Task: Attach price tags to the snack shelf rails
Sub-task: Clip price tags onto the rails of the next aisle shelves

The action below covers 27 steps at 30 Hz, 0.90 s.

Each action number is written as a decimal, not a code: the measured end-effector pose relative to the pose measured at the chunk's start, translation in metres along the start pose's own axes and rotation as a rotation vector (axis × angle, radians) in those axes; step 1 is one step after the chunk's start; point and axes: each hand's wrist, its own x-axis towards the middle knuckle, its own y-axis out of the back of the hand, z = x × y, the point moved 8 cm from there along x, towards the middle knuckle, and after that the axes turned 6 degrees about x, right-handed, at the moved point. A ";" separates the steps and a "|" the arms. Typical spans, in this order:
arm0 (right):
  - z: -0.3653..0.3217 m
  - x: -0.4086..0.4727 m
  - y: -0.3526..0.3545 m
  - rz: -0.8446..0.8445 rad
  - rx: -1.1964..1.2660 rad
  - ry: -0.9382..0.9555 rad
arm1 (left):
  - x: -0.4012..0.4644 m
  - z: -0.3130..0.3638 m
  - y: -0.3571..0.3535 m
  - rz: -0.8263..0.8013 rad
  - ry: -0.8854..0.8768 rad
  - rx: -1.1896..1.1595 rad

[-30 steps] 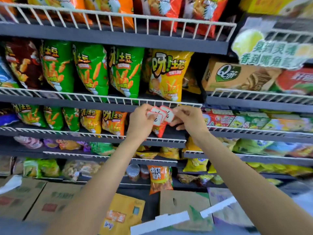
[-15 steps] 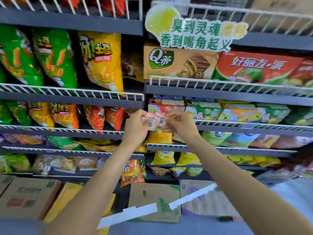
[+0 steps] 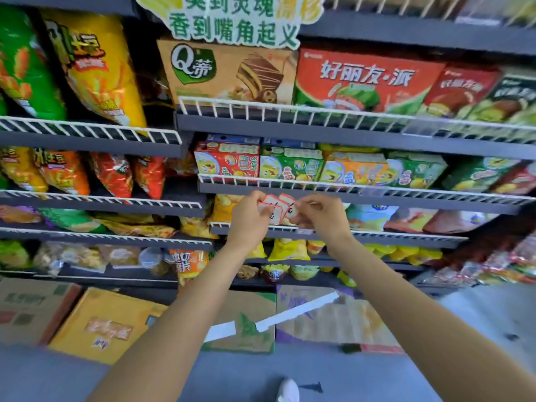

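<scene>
Tags point(image 3: 272, 208) are sitting fanned in your left hand point(image 3: 249, 217), fingers curled round them; your right hand point(image 3: 320, 217) is pinching the rightmost one, with the shelf rail point(image 3: 362, 194) lying just above both grips.

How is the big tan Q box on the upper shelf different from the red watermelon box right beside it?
The tan Q box is brownish with a green badge and a chocolate cake picture; the red watermelon box is bright red with a green melon rind and large white characters. The red box looks wider, and the tan box sits partly under the hanging sign. Both stand face-out behind the same white wire rail.
</scene>
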 end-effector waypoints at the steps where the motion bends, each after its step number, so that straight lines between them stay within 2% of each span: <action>1: 0.004 -0.002 0.009 0.016 -0.003 0.004 | 0.000 0.003 -0.009 -0.012 -0.002 -0.011; 7: 0.021 -0.004 0.083 0.121 -0.049 0.012 | -0.008 0.029 -0.056 -0.023 -0.027 -0.066; 10: 0.023 0.007 0.120 0.152 -0.158 0.056 | -0.005 0.045 -0.086 -0.057 -0.043 -0.077; 19: 0.038 0.094 0.201 0.120 -0.536 0.206 | 0.038 0.098 -0.176 -0.146 0.043 0.007; 27: 0.052 0.142 0.227 0.037 -0.598 0.321 | 0.074 0.123 -0.247 -0.244 0.150 -0.085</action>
